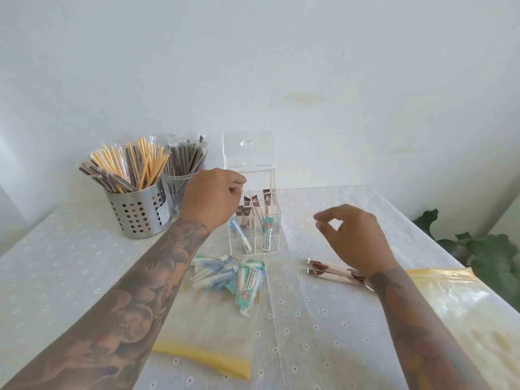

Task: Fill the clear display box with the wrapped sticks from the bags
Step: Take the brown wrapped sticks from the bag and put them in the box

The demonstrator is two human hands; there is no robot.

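The clear display box (pixel 270 175) stands mid-table with its lid raised. Inside it lean several brown-tipped sticks (pixel 257 206) and two blue and teal ones (pixel 267 232). My left hand (pixel 212 199) hovers at the box's left top edge, fingers curled; I cannot tell whether it holds anything. My right hand (pixel 351 235) floats to the right of the box, fingers apart and holding nothing. Under its wrist lie two brown-tipped sticks (pixel 329 270). A heap of blue and teal sticks (pixel 229 277) spills from the left bag (pixel 205 353).
A perforated steel holder (pixel 138 212) full of wrapped straws stands at the back left, with a clear cup (pixel 176 190) of dark straws beside it. A second yellow-edged bag (pixel 464 302) lies at the right. Plant leaves (pixel 489 254) sit past the table's right edge.
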